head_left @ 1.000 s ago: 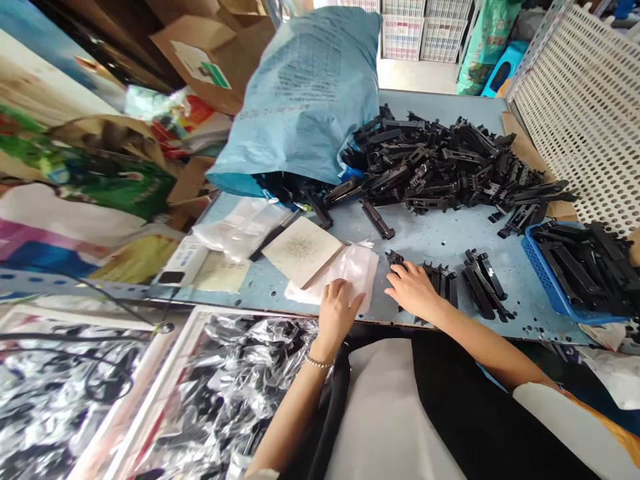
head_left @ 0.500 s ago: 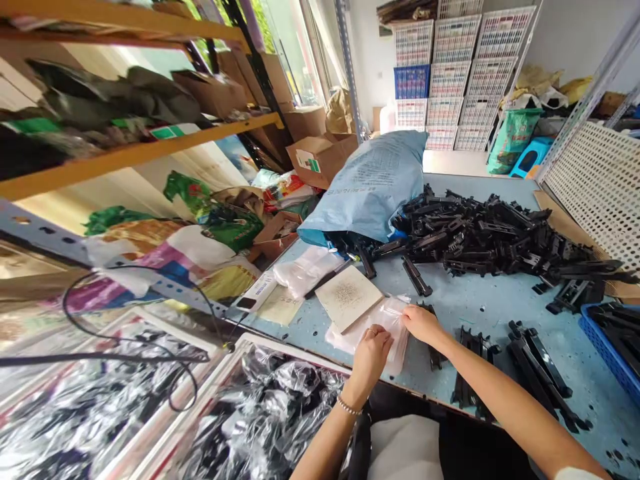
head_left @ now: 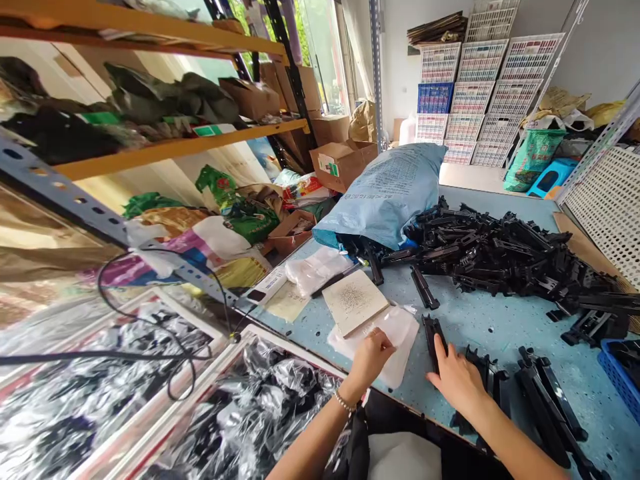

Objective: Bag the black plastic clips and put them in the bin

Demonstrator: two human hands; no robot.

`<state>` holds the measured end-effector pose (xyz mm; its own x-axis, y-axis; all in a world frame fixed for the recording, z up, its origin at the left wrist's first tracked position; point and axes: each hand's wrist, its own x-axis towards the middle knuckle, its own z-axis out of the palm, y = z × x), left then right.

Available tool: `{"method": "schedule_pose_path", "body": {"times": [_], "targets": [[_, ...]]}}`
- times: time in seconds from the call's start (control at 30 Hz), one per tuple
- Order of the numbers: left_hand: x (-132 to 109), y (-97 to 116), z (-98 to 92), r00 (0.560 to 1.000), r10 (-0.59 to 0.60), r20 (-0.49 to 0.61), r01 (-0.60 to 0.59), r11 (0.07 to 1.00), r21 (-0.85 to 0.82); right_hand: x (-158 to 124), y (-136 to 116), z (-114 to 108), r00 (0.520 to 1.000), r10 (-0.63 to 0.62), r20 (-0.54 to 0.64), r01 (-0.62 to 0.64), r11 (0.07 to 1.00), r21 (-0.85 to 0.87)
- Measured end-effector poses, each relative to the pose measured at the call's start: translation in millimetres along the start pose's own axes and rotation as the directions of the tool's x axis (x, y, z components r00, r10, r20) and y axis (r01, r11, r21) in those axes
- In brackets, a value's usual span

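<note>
My left hand (head_left: 373,353) is closed in a pinch over a flat stack of clear plastic bags (head_left: 403,347), its fingers on the edge of the top bag. A square pale board (head_left: 355,300) with dark specks on its middle lies partly on the stack. To the right, my right hand (head_left: 457,377) has its thumb and fingers apart, the index fingertip touching a slim black plastic part (head_left: 431,333). More black parts (head_left: 543,400) lie in small groups to the right of that hand, some partly hidden under the forearm.
A large heap of black parts (head_left: 500,247) spills from a blue sack (head_left: 385,193) across the bench. At the right edge is a blue basket (head_left: 620,377). Frames of bagged black pieces (head_left: 270,400) stand at lower left, beneath a looping black cable (head_left: 150,357).
My right hand has let go of the plastic bag and moved right to the black part. My left hand stays at the bags. The view has turned slightly left.
</note>
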<state>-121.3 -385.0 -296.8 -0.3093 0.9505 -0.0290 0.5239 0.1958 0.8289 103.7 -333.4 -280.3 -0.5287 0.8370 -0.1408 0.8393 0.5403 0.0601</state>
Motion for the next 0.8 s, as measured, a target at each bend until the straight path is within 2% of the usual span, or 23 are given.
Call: {"method": "schedule_pose_path", "body": {"times": [0.07, 0.2, 0.27, 0.33, 0.37, 0.4, 0.43, 0.47, 0.5, 0.53, 0.57, 0.6, 0.63, 0.7, 0.73, 0.8], "targets": [[7.6, -1.3, -5.0, 0.996, -0.093, -0.005, 0.092, 0.988, -0.123, 0.4, -0.1, -11.8, 0.997, 0.015, 0.071, -0.017, 0.999, 0.029], [15.3, -13.4, -9.7, 0.978, -0.195, 0.08, 0.208, 0.95, -0.232, 11.3, 10.4, -30.0, 0.992, 0.061, 0.113, -0.072, 0.993, 0.098], [15.3, -18.7, -10.1, 0.968, -0.227, 0.106, 0.248, 0.926, -0.285, 17.3, 22.7, -33.5, 0.984, 0.088, 0.154, -0.121, 0.969, 0.215], [14.0, -20.8, -9.2, 0.964, -0.24, 0.114, 0.265, 0.905, -0.333, 19.1, 35.7, -35.5, 0.972, 0.105, 0.21, -0.187, 0.886, 0.425], [13.4, -20.6, -8.1, 0.963, -0.243, 0.114, 0.268, 0.896, -0.353, 17.8, 40.7, -36.2, 0.966, 0.092, 0.24, -0.217, 0.792, 0.571], [13.0, -19.9, -6.5, 0.965, -0.24, 0.109, 0.263, 0.887, -0.379, 15.0, 43.7, -36.7, 0.962, 0.057, 0.265, -0.239, 0.643, 0.728], [12.9, -19.0, -4.7, 0.969, -0.228, 0.095, 0.247, 0.876, -0.414, 10.8, 44.2, -36.7, 0.96, -0.002, 0.28, -0.251, 0.434, 0.865], [13.0, -17.9, -2.8, 0.976, -0.208, 0.072, 0.218, 0.866, -0.449, 5.6, 41.9, -35.9, 0.957, -0.084, 0.279, -0.26, 0.182, 0.948], [13.2, -17.0, -1.4, 0.983, -0.179, 0.041, 0.177, 0.864, -0.472, -0.2, 36.8, -34.2, 0.947, -0.182, 0.264, -0.281, -0.076, 0.957], [13.3, -16.3, -0.7, 0.99, -0.143, 0.009, 0.13, 0.873, -0.47, -6.0, 29.6, -31.4, 0.928, -0.28, 0.245, -0.327, -0.3, 0.896], [13.2, -15.9, -1.1, 0.995, -0.099, -0.023, 0.079, 0.897, -0.435, -11.5, 21.0, -27.6, 0.901, -0.365, 0.234, -0.394, -0.466, 0.792], [12.7, -15.9, -2.8, 0.998, -0.047, -0.052, 0.025, 0.931, -0.365, -16.3, 12.0, -23.2, 0.865, -0.44, 0.242, -0.477, -0.569, 0.67], [11.9, -16.4, -5.6, 0.997, 0.014, -0.073, -0.033, 0.964, -0.263, -20.2, 3.4, -18.6, 0.826, -0.497, 0.267, -0.554, -0.626, 0.549], [9.2, -18.8, -13.6, 0.985, 0.145, -0.098, -0.149, 0.988, -0.036, -25.5, -9.7, -11.1, 0.776, -0.538, 0.33, -0.63, -0.685, 0.365], [7.6, -20.7, -17.7, 0.974, 0.203, -0.095, -0.199, 0.978, 0.059, -27.0, -14.0, -9.0, 0.775, -0.529, 0.347, -0.627, -0.714, 0.312], [4.6, -25.1, -24.1, 0.96, 0.274, -0.055, -0.262, 0.951, 0.166, -28.3, -19.5, -8.7, 0.805, -0.498, 0.322, -0.581, -0.773, 0.256]]}}
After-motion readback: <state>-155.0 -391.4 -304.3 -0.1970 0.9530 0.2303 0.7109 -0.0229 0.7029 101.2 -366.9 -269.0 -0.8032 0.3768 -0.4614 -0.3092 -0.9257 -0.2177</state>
